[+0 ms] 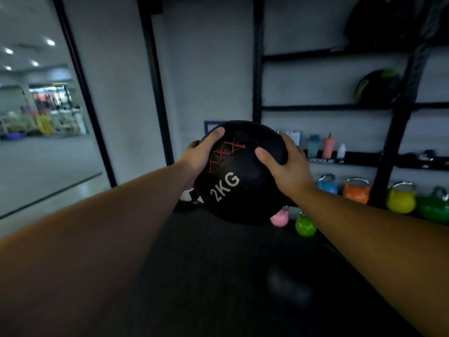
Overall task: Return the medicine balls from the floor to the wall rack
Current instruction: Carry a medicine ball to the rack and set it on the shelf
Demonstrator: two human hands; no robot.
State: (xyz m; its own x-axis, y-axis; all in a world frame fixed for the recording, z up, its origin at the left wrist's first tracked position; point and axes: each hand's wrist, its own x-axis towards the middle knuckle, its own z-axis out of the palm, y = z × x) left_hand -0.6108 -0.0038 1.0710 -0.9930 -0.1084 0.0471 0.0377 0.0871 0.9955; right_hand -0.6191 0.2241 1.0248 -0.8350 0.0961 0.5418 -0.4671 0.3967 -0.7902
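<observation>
A black medicine ball (239,181) marked "2KG" with red lacing is held in the air in front of me, at mid-frame. My left hand (201,152) grips its left side and my right hand (286,166) grips its upper right side. The black wall rack (315,55) rises to the right, with horizontal rails. A black ball with green marking (375,87) rests on a rack rail at the right. Another dark ball (379,20) sits higher, at the top right, blurred.
Coloured kettlebells line the floor by the wall: blue (327,184), orange (356,190), yellow (401,198), green (305,224), pink (280,218). Bottles (328,145) stand on a low shelf. A large mirror (36,117) fills the left wall. Dark floor mat (230,276) lies below.
</observation>
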